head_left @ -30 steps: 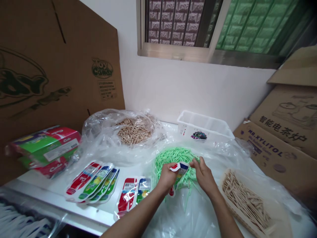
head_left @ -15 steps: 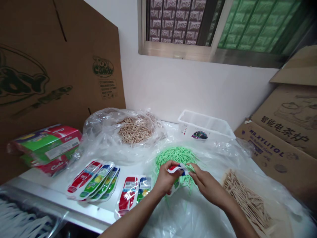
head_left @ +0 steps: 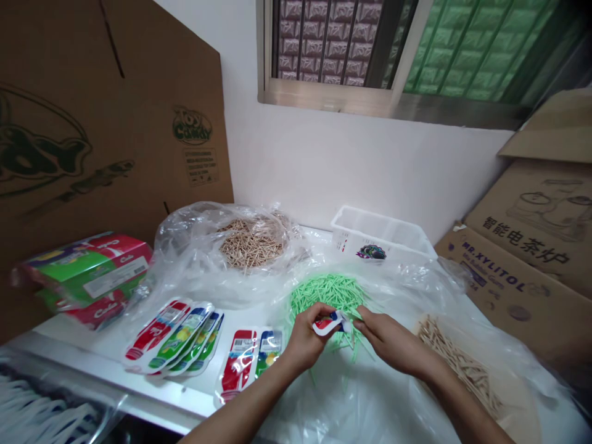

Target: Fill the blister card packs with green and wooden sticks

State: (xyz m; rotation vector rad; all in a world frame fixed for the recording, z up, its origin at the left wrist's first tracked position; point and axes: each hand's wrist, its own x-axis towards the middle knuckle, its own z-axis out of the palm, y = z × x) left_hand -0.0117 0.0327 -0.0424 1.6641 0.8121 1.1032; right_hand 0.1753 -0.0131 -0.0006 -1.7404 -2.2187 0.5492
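My left hand is closed on a small red, white and blue packet, which is bent so its edge curls. My right hand pinches green sticks at the packet's right end. Both hands are over the near side of a pile of green sticks on clear plastic. Left of my left hand lie a red packet and a green and blue packet. Farther left, several similar packets overlap in a fan.
Brown sticks lie in a clear bag at the back, beside a white plastic bin. More tan sticks are at right. Red and green boxes stand at left. Cardboard boxes line the right side.
My right hand has shifted slightly right and down. The packet in my left hand has turned a little, and its curled edge shows more.
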